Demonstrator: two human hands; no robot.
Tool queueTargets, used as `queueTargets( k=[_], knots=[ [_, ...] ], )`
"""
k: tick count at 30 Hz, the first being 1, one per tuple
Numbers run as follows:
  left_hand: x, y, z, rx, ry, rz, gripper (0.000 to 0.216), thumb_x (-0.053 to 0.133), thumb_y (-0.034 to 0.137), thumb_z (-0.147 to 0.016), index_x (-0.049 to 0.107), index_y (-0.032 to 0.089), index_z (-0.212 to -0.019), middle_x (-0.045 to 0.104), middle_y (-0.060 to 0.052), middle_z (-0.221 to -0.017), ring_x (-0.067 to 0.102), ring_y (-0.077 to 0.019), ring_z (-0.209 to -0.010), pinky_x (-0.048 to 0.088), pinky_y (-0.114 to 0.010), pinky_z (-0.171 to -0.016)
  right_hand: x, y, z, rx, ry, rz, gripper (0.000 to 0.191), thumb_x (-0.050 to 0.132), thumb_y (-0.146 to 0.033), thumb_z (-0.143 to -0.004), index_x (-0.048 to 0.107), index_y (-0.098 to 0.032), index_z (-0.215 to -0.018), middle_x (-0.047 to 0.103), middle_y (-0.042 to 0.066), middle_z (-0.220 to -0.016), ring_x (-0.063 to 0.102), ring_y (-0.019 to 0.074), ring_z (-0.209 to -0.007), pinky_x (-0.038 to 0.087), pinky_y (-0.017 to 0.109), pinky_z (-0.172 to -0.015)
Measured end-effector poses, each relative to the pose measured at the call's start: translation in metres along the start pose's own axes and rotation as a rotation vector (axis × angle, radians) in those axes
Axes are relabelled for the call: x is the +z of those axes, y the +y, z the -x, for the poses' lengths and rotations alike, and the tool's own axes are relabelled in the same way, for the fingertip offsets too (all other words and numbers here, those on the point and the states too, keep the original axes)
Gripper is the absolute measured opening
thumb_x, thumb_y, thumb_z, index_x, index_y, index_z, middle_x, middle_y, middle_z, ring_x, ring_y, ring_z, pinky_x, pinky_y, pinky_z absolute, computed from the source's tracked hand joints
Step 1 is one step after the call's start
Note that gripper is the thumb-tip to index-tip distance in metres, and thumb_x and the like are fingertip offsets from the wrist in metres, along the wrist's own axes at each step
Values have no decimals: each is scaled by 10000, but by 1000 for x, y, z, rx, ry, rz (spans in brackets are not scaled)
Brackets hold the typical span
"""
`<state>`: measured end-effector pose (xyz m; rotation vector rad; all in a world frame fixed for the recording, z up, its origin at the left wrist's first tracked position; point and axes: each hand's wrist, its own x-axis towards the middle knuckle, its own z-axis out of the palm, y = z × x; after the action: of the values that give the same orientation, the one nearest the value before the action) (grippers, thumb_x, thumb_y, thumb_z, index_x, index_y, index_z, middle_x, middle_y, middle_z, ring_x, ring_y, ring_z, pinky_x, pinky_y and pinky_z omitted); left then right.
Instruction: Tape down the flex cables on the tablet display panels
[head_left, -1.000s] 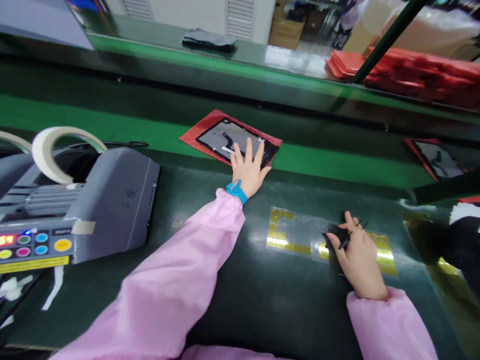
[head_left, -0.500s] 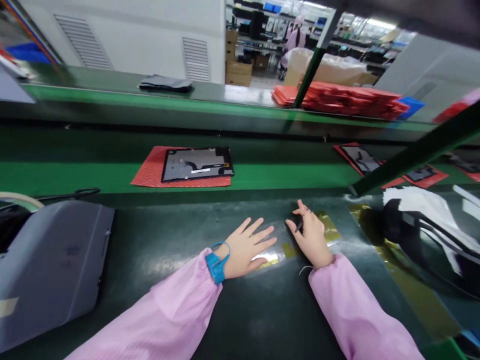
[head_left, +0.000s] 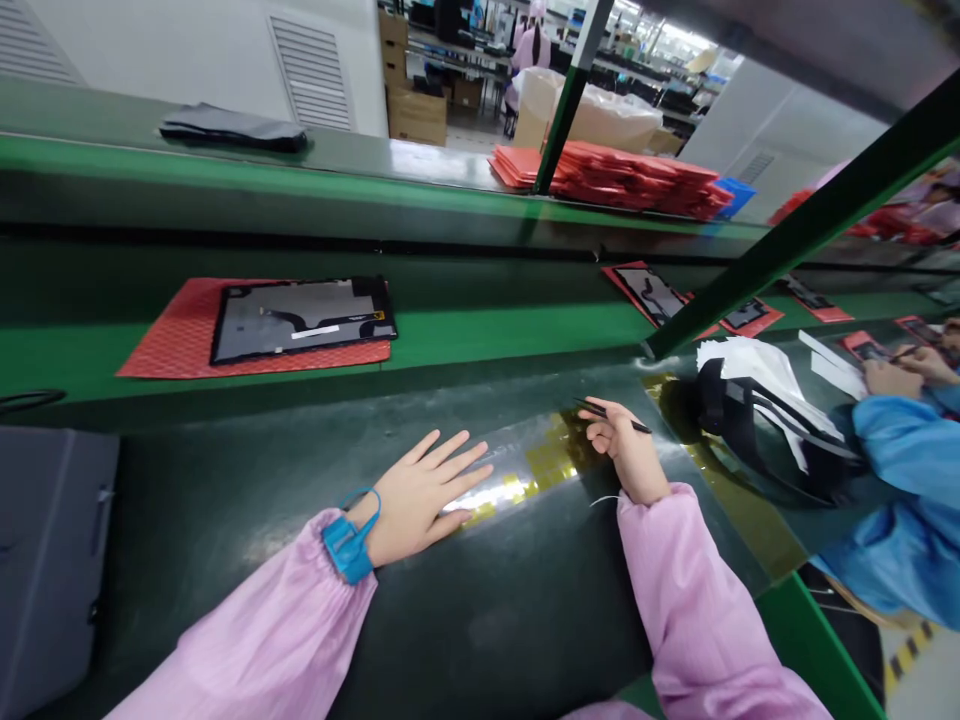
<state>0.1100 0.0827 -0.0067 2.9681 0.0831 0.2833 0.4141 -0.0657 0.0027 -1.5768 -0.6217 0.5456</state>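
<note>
My left hand (head_left: pixel 420 505), with a blue wrist strap (head_left: pixel 349 548) above it, is spread over the dark worktop. Its thumb and fingertips reach the left end of a clear film strip (head_left: pixel 491 470) bearing small yellow tape pieces (head_left: pixel 551 455). At the strip's far right end, my right hand (head_left: pixel 626 450) is closed around black tweezers (head_left: pixel 611 413), whose tips point left. Whether the tweezers touch the strip I cannot tell. Both arms wear pink sleeves.
A display panel (head_left: pixel 300 320) lies on a red bubble bag (head_left: pixel 169 330) behind my hands. A grey machine (head_left: pixel 52 550) is at left. To the right are a yellow film sheet (head_left: pixel 750 520), black straps (head_left: pixel 757 420), a slanted green post (head_left: pixel 795 220) and a co-worker's blue sleeve (head_left: pixel 907 440).
The view has turned right, shifting the bench leftward and showing a co-worker's arms. My right hand has turned, so the tweezers show more plainly. My left hand stays spread.
</note>
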Motion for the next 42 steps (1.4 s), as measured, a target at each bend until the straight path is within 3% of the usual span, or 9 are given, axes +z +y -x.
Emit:
queueTargets(
  k=[7,19,25,35,39,42],
  knots=[
    [5,-3,-1,2,-6,14,559,435,486,-1078,390,298,-1603,370,-19,-1687,299,-307,-1584,237,-533,-1279,8,-9,5,18,-14,111,485,874,-599,-661,588,-213,-729,572,-49,-498,403,68,-370,283,206,-353],
    [4,-2,-2,-6,4,42,545,451,470,-1067,426,299,-1585,409,-23,-1670,320,-300,-1576,243,-531,-1276,13,-13,1,34,-35,221,515,844,-651,-686,565,-218,-697,691,6,-569,377,66,-353,215,216,-348],
    [4,-2,-3,1,11,34,550,441,489,-1068,429,298,-1584,421,-25,-1665,333,-303,-1569,248,-531,-1271,14,-13,4,5,-14,154,492,833,-621,-726,560,-215,-672,740,56,-644,539,110,-467,254,223,-404],
    [5,-5,-4,23,69,-15,542,430,510,-1074,435,325,-1583,445,-26,-1651,376,-296,-1548,253,-498,-1266,16,-25,15,-27,-52,-102,613,743,-722,-731,338,-263,-692,643,-36,-583,432,84,-369,192,201,-345],
    [4,-4,-4,20,42,-11,548,439,513,-1070,422,333,-1588,428,-13,-1661,369,-300,-1551,248,-499,-1268,15,-26,17,-28,-78,-111,605,735,-712,-750,332,-264,-691,614,-53,-552,410,80,-351,186,198,-335],
    [4,-3,-4,12,40,2,556,453,513,-1065,420,331,-1589,427,-14,-1662,354,-301,-1559,243,-503,-1272,14,-24,17,-33,-68,-66,551,771,-655,-769,399,-257,-688,672,-22,-598,491,97,-393,222,205,-348]
  ],
)
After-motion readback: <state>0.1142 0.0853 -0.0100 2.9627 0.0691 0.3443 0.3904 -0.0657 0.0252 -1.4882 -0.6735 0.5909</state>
